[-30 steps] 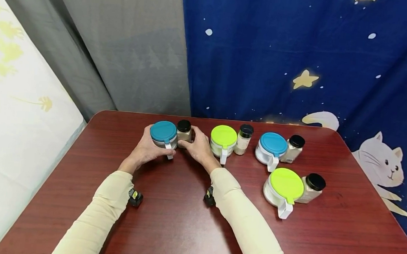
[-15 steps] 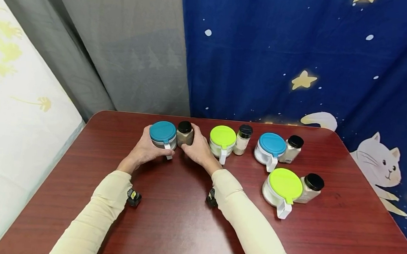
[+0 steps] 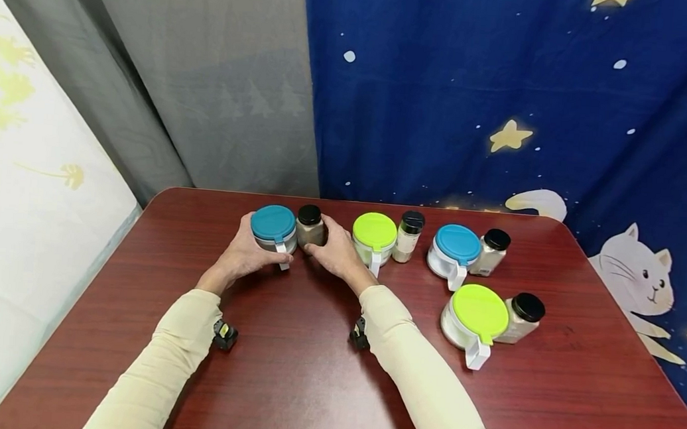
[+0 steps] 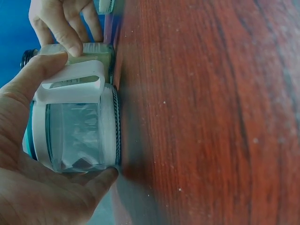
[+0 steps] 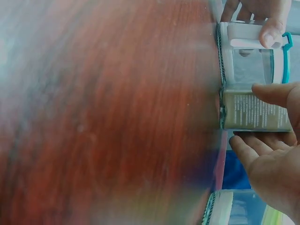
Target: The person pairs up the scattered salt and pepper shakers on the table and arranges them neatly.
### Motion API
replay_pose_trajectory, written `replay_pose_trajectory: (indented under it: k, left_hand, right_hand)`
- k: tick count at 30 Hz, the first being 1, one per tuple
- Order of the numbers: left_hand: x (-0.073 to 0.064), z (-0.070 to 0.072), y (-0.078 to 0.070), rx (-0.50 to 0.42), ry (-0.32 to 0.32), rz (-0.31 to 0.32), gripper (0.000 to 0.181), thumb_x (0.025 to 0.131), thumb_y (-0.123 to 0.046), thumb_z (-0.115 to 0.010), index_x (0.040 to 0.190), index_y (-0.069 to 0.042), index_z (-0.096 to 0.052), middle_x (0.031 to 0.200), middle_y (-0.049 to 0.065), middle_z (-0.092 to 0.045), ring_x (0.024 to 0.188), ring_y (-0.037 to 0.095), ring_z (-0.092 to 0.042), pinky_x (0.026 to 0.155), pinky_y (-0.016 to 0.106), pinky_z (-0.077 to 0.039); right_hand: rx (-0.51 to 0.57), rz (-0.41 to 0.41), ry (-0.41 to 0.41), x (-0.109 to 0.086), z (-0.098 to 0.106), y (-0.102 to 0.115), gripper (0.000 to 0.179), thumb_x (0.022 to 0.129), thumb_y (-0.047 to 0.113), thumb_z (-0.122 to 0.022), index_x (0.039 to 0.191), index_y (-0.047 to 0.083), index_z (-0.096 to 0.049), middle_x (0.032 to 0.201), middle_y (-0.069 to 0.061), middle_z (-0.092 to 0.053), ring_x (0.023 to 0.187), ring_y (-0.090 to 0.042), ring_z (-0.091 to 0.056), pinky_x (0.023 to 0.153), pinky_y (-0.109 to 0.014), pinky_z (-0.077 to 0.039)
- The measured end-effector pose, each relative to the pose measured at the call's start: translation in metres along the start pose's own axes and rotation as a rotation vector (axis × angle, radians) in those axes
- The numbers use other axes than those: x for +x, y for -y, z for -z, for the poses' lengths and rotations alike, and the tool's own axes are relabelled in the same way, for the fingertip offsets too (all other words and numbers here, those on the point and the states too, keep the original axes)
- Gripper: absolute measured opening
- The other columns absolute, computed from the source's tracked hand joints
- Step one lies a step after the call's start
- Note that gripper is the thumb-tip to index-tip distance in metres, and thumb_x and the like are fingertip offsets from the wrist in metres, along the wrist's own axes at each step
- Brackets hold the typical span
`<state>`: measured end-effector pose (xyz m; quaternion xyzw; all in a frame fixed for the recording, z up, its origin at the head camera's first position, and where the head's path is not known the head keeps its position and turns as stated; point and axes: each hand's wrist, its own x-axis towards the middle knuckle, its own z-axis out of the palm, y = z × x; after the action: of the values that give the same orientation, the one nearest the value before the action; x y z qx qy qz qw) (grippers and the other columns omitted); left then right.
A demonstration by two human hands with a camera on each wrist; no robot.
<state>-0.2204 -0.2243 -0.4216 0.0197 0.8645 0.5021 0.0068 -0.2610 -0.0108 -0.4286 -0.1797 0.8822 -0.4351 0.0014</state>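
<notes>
At the back left of the table, my left hand holds a clear seasoning pot with a blue lid and white handle. Its thumb lies by the handle and its fingers reach round the far side. Directly right of the pot stands a square spice jar with a black lid. My right hand holds this jar between thumb and fingers. In the right wrist view, the thumb lies along the jar's printed side, with the fingers on the opposite side. Pot and jar stand side by side, upright, with bases on the table.
Right of my hands stand a green-lidded pot and a round shaker. Further right is another blue-lidded pot beside a jar. Nearer stand a green-lidded pot and jar. Curtains hang behind the table.
My right thumb has shifted slightly on the spice jar, and more of the jar's front shows. The left hand stays on the blue-lidded pot. The head view has drifted a little.
</notes>
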Motion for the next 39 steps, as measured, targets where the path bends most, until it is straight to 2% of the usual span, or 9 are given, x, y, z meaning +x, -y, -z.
replay_pose_trajectory:
  k: [8,10,14,17,22,25,34,39]
  left_hand:
    - [0.000,0.000,0.001,0.000,0.007,0.007,0.117,0.077,-0.019,-0.092,0.156,0.000,-0.008,0.152,0.025,-0.027,0.136,0.039,-0.037,0.113,0.054,-0.030]
    - [0.001,0.000,0.002,0.000,0.006,0.008,0.119,0.076,-0.019,-0.092,0.157,-0.001,-0.006,0.153,0.025,-0.027,0.136,0.039,-0.036,0.113,0.054,-0.030]
    - [0.000,0.001,0.002,0.011,-0.001,0.036,0.130,0.076,-0.022,-0.092,0.161,-0.010,0.006,0.157,0.025,-0.023,0.142,0.040,-0.031,0.114,0.056,-0.027]
    - [0.000,0.002,0.002,0.017,-0.001,0.046,0.134,0.076,-0.024,-0.092,0.161,-0.013,0.012,0.158,0.026,-0.023,0.143,0.041,-0.029,0.114,0.058,-0.026]
    - [-0.001,0.004,0.006,0.012,0.009,-0.026,0.122,0.074,-0.022,-0.094,0.159,-0.005,-0.007,0.152,0.024,-0.031,0.136,0.038,-0.038,0.112,0.056,-0.031]
    - [-0.001,0.006,0.008,0.022,0.007,-0.056,0.117,0.072,-0.021,-0.095,0.157,-0.002,-0.017,0.150,0.021,-0.036,0.133,0.036,-0.042,0.111,0.054,-0.033]
    - [-0.004,0.013,0.011,0.060,0.006,-0.059,0.115,0.070,-0.024,-0.096,0.156,-0.003,-0.022,0.148,0.020,-0.041,0.132,0.036,-0.043,0.110,0.055,-0.034]
    - [-0.004,0.010,0.010,0.051,0.004,-0.067,0.115,0.070,-0.025,-0.096,0.156,-0.002,-0.024,0.148,0.021,-0.043,0.132,0.036,-0.044,0.110,0.055,-0.035]
  right_hand:
    - [-0.065,0.011,0.006,-0.003,-0.002,-0.001,0.081,0.087,0.025,-0.083,0.153,0.004,-0.041,0.136,-0.014,-0.054,0.124,-0.025,-0.051,0.107,-0.038,-0.040]
    - [-0.040,0.014,0.012,-0.003,-0.003,-0.002,0.081,0.087,0.021,-0.082,0.154,0.004,-0.039,0.139,-0.014,-0.054,0.126,-0.025,-0.051,0.108,-0.037,-0.039]
    - [0.022,0.026,0.037,-0.004,-0.003,-0.003,0.077,0.089,0.010,-0.078,0.154,0.004,-0.038,0.144,-0.015,-0.054,0.130,-0.024,-0.051,0.109,-0.036,-0.038]
    - [0.024,0.045,0.051,-0.003,-0.003,-0.004,0.074,0.090,0.009,-0.078,0.152,0.000,-0.039,0.142,-0.016,-0.054,0.129,-0.025,-0.052,0.108,-0.037,-0.040]
    - [-0.015,0.081,0.050,-0.002,-0.002,-0.005,0.070,0.089,0.015,-0.081,0.147,0.000,-0.045,0.135,-0.015,-0.056,0.123,-0.026,-0.055,0.106,-0.036,-0.042]
    - [0.026,0.071,0.054,-0.003,-0.002,-0.006,0.068,0.089,0.015,-0.082,0.146,0.001,-0.047,0.131,-0.014,-0.058,0.118,-0.024,-0.059,0.101,-0.033,-0.047]
    - [0.194,0.066,0.090,-0.004,-0.004,-0.004,0.067,0.089,0.007,-0.080,0.147,0.000,-0.046,0.131,-0.016,-0.061,0.113,-0.023,-0.064,0.089,-0.027,-0.053]
    - [0.187,0.074,0.074,-0.006,-0.002,-0.005,0.069,0.089,0.007,-0.080,0.149,-0.001,-0.045,0.132,-0.016,-0.062,0.115,-0.023,-0.064,0.091,-0.028,-0.052]
